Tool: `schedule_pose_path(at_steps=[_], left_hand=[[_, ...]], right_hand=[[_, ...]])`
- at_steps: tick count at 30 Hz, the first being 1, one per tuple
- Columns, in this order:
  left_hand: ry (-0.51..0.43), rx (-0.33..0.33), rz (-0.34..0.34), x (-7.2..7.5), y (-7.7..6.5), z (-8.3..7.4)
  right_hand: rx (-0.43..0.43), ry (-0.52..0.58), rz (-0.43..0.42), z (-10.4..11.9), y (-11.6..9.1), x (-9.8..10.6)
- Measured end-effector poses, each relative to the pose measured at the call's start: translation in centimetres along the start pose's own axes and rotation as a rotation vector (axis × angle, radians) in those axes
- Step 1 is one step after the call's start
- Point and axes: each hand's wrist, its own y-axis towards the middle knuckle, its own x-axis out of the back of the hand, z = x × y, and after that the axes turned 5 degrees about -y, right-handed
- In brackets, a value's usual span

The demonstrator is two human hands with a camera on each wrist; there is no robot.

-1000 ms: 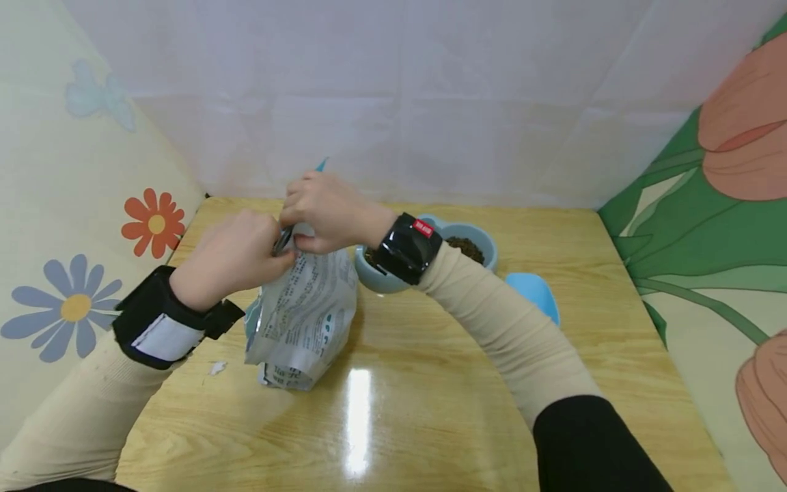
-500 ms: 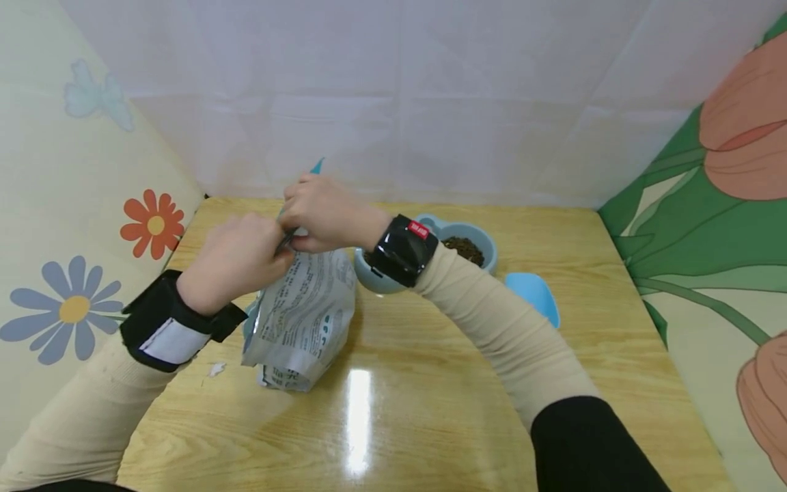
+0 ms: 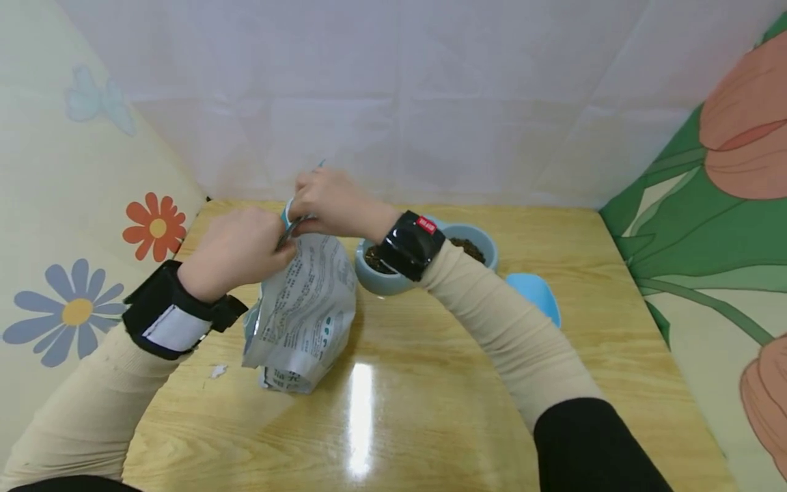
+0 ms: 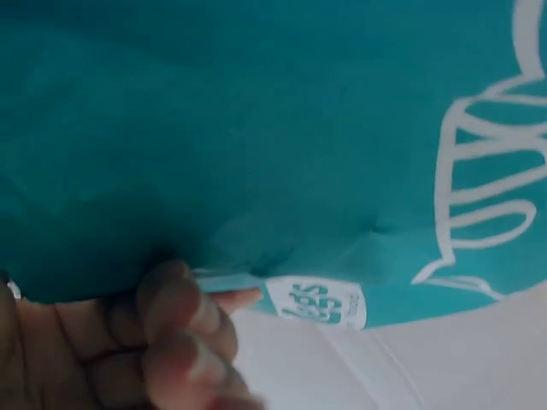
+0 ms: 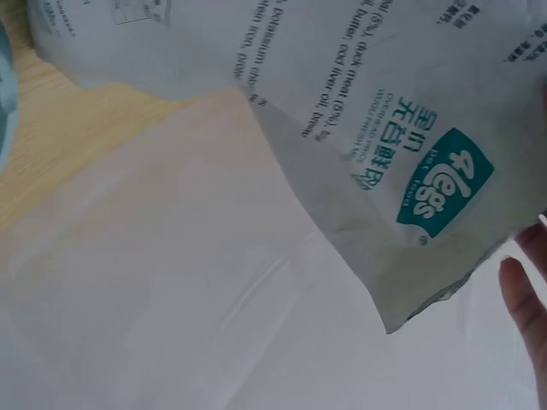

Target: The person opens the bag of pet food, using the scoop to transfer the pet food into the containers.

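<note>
A silver-and-teal pet food bag (image 3: 307, 301) stands on the table at left of centre, its printed back toward me. My left hand (image 3: 242, 249) grips the bag's top edge. In the left wrist view its curled fingers (image 4: 184, 320) sit at the rim below the teal front. My right hand (image 3: 338, 203) pinches the same edge a little farther back, with a teal corner poking out beyond it. Only a few right fingers (image 5: 526, 290) show in the right wrist view, beside the bag's rim (image 5: 427, 295). The hands hide much of the bag's mouth.
Behind my right wrist sits a blue-grey double bowl (image 3: 384, 280) with brown kibble in both parts. A light blue plastic scoop or dish (image 3: 536, 295) lies right of it, partly under my forearm. A white scrap (image 3: 218, 371) lies left of the bag.
My right hand has moved slightly up and to the right. More of the bag's top edge and its teal side now shows between the two hands. The left hand has barely moved.
</note>
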Motion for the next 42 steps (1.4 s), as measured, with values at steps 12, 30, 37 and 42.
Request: schedule_pose_path(at_steps=[12,30,37,42], left_hand=[[-0.077,-0.033,-0.053,-0.5,-0.2,0.4],[-0.104,-0.025,-0.011,-0.7,-0.9,-0.4],[-0.221,-0.009,0.01,-0.7,-1.3,-0.2],[-0.239,-0.012,0.073,-0.6,-2.4,-0.4]], right_hand=[[0.012,-0.021,0.01,-0.8,0.2,-0.4],[-0.067,-0.234,0.06,-1.9,0.2,-0.6],[-0.058,-0.22,0.05,-2.1,0.1,-0.4],[-0.074,-0.178,0.034,-2.4,0.1,-0.7]])
